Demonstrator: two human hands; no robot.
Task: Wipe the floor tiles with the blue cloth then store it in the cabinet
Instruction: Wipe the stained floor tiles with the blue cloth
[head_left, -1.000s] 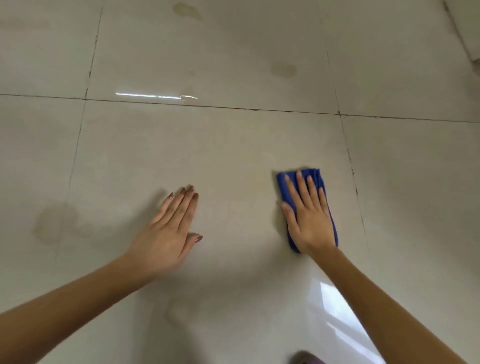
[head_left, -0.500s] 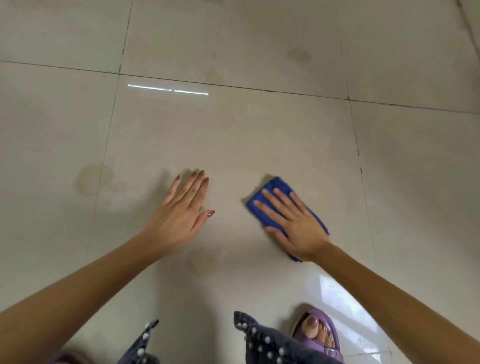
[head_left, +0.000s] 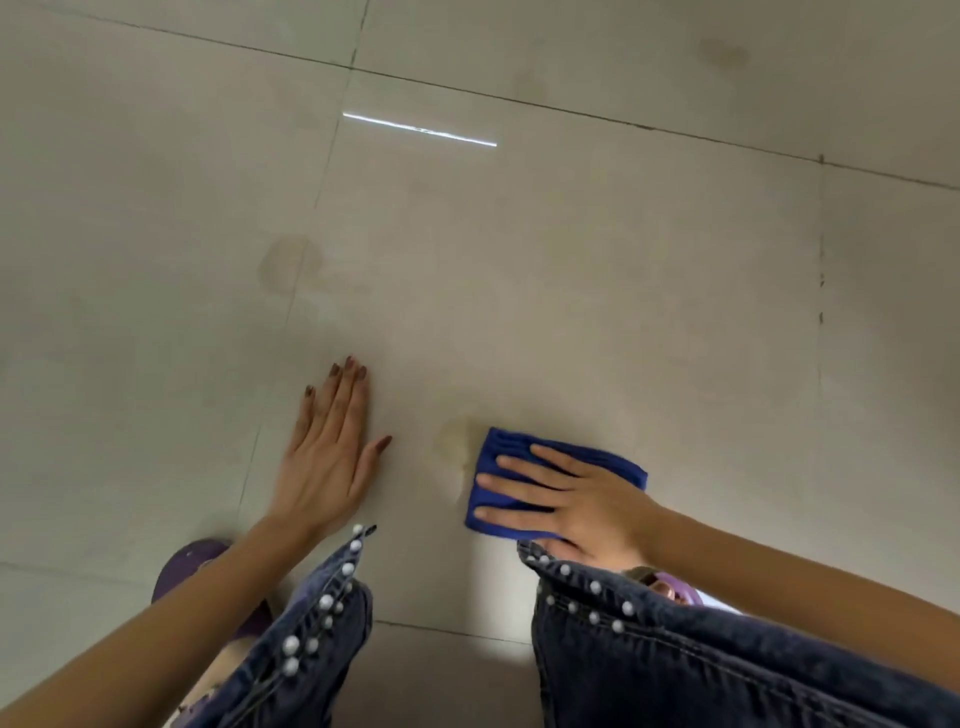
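Observation:
The blue cloth (head_left: 498, 457), folded flat, lies on the beige floor tiles (head_left: 571, 291) just in front of my knees. My right hand (head_left: 566, 501) presses flat on it, fingers spread and pointing left, covering most of the cloth. A yellowish stain (head_left: 452, 439) sits on the tile right at the cloth's left edge. My left hand (head_left: 327, 452) rests palm-down on the bare tile to the left, fingers together, holding nothing. No cabinet is in view.
My knees in dark beaded jeans (head_left: 675, 654) and purple sandals (head_left: 192, 566) fill the bottom of the view. Faint brownish stains mark the tiles at left (head_left: 283, 262) and far right (head_left: 722, 52). Dark grout lines (head_left: 571, 111) cross the floor.
My right hand has dragged the cloth toward me and turned it so the fingers point left. The view has tilted down, bringing my knees and feet into sight. The left hand stays flat.

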